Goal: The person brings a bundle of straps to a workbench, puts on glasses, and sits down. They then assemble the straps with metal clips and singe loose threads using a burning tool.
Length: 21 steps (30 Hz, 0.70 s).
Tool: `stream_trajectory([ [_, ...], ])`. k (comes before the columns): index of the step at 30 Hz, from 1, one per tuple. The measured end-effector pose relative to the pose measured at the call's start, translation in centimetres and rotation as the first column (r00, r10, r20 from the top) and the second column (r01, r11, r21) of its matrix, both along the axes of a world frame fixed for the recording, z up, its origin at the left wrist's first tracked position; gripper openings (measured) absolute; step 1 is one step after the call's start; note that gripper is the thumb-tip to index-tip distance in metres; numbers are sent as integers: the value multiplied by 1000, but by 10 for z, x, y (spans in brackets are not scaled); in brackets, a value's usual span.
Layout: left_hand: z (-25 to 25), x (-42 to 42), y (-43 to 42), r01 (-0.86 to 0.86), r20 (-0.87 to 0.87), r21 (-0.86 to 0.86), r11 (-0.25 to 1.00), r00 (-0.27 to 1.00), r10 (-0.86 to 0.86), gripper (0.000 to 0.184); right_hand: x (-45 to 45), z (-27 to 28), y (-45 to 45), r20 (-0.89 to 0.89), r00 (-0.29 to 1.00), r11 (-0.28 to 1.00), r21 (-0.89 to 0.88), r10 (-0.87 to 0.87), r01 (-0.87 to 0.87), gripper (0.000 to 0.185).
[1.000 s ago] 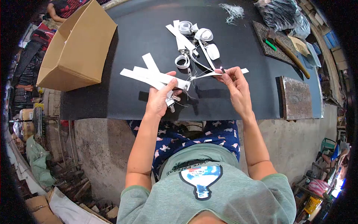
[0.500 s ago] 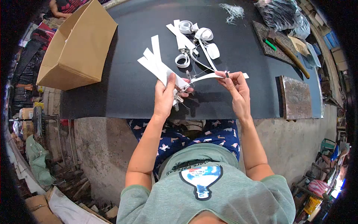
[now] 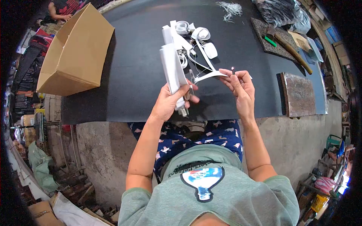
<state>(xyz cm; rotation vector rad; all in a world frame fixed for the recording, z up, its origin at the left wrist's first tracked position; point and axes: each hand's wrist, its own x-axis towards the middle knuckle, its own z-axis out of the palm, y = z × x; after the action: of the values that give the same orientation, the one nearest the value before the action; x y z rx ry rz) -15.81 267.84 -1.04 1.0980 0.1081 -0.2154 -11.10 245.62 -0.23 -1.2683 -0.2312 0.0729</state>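
Note:
Several white straps [image 3: 171,66] with metal clips at their lower end are gripped in my left hand [image 3: 168,101], thumb on top and the other fingers partly spread. My right hand [image 3: 240,88] pinches a small dark object [image 3: 233,71] with a bright tip, and a thin white strap [image 3: 211,74] runs to its fingers. Loose threads hang between the hands. Beyond them, on the black tabletop [image 3: 135,56], lie more white straps, some rolled into coils [image 3: 202,34], with a white oval piece [image 3: 210,50] beside them.
An open cardboard box [image 3: 81,56] stands at the left. At the right are a rusty metal plate [image 3: 299,95], a dark board [image 3: 277,41] with a hammer [image 3: 294,54] and green tool [image 3: 269,40], and plastic bags [image 3: 279,13]. Another person's arm [image 3: 56,13] shows at top left.
My left hand has turned the held straps from slanting left to nearly upright, and they now overlap the pile behind. My right hand has moved slightly, still pinching the dark object.

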Motion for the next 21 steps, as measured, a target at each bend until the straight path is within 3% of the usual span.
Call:
stream_trajectory([
  [4,-2,5,5,18,36,172,985,999,-25,21,9,-6,-5,-54,998,1000,-2,-13,13,16],
  [5,3,7,12,88,-5,312,946,996,-91,17,10,-6,-7,-65,998,1000,25,-12,14,16],
  [8,-9,13,19,-46,412,538,842,885,-215,18,13,-5,-9,-93,996,996,91,-11,20,15],
  [9,4,12,20,-16,371,658,753,877,-305,29,15,-7,-10,-104,995,991,134,5,9,14],
  [12,18,10,22,-126,353,900,418,774,-526,33,18,-10,-13,-113,993,987,163,29,-10,14],
  [14,14,9,21,-154,366,905,396,756,-542,36,19,-17,-12,-118,993,989,147,27,-10,14],
  [21,-1,5,27,-115,274,946,302,781,-561,45,15,-27,-17,-122,992,972,-234,-42,12,18],
])
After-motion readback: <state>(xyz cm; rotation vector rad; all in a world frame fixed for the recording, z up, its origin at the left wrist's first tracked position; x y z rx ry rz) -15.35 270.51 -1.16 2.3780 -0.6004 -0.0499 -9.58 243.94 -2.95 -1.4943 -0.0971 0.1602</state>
